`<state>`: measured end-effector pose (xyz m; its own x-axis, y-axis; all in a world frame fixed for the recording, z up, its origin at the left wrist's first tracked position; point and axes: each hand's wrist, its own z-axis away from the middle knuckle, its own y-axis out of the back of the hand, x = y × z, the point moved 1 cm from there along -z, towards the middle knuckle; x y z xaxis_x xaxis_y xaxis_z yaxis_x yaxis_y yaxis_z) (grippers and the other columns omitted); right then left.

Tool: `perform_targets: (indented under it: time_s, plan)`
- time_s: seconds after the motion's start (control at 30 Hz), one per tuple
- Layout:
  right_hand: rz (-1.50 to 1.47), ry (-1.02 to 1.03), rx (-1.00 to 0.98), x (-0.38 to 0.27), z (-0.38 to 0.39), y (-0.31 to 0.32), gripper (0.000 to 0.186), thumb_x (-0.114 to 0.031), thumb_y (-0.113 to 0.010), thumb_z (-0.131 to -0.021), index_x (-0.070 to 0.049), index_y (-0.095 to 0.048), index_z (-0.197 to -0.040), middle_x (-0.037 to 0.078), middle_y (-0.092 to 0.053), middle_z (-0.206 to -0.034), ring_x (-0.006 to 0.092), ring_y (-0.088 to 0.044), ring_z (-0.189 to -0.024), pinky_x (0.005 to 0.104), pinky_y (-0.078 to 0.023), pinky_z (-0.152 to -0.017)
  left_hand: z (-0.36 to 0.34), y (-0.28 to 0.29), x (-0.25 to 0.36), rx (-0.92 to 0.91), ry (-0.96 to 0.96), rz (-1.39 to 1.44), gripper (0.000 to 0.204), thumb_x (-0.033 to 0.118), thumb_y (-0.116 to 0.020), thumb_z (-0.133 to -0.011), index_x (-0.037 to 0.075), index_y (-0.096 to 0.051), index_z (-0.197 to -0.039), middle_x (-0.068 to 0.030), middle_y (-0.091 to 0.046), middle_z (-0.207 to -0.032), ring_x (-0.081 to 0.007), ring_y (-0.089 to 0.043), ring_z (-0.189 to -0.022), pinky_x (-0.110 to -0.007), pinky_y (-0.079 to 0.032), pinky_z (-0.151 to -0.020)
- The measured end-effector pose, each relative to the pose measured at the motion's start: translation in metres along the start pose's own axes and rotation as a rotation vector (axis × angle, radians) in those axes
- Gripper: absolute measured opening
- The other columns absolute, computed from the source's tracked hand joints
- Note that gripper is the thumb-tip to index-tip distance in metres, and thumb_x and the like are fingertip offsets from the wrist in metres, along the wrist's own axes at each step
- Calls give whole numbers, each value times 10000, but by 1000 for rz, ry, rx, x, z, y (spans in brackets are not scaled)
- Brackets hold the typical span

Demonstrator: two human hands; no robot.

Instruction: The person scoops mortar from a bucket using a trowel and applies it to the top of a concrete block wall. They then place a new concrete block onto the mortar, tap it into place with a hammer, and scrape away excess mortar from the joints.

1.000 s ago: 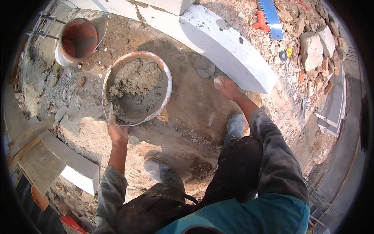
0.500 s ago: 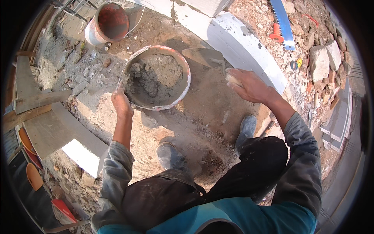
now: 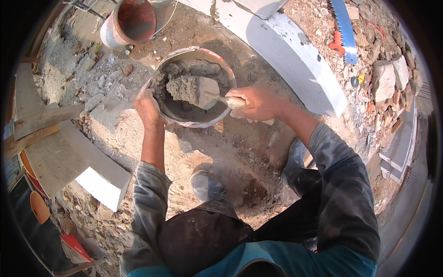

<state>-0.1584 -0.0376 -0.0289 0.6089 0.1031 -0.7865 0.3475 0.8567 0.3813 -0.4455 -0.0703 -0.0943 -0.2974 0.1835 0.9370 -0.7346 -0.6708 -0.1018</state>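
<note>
A round bucket [image 3: 228, 69] with a whitish, worn rim holds wet grey mortar [image 3: 207, 68]. My left hand [image 3: 148, 107] grips the bucket's rim on its left side. In my right hand [image 3: 256, 104] is the wooden handle of a trowel [image 3: 209, 90], its blade reaching over the right side of the bucket. A lump of mortar [image 3: 183, 89] lies on the blade, inside the rim. Part of the mortar below is hidden by the trowel.
A second bucket [image 3: 109, 31], reddish inside, lies tilted at the upper left. White blocks [image 3: 295, 55] run along the upper right. Beyond them are a handsaw [image 3: 345, 34] and stones [image 3: 384, 81]. Wooden boards [image 3: 48, 121] lie at left; my boots [image 3: 206, 183] stand below the bucket.
My right hand has swung left with the trowel, from beside the bucket to over it. Mortar now sits on the blade, which looked bare before. The bucket appears slightly further right.
</note>
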Motion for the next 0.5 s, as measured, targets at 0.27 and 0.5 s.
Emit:
perform_targets:
  time_s: [0.27, 0.5]
  plan:
    - [-325, 310, -88, -34, 28, 43, 482, -229, -714, -745, 41, -589, -1124, 140, -639, -863, 250, -612, -762, 356, -472, -730, -107, 78, -6, 201, -41, -105, 236, 41, -465, -767, -92, -614, -894, -141, -598, -834, -221, -590, -676, -352, -498, -596]
    - [-789, -363, 211, 105, -14, 65, 412, -273, -575, -884, 43, -543, -1146, 94, -620, -800, 143, -591, -569, 273, -473, -447, -64, 17, 27, 309, -40, 88, 309, 39, -401, -768, -128, -587, -950, -192, -598, -924, -276, -627, -757, -400, -544, -656]
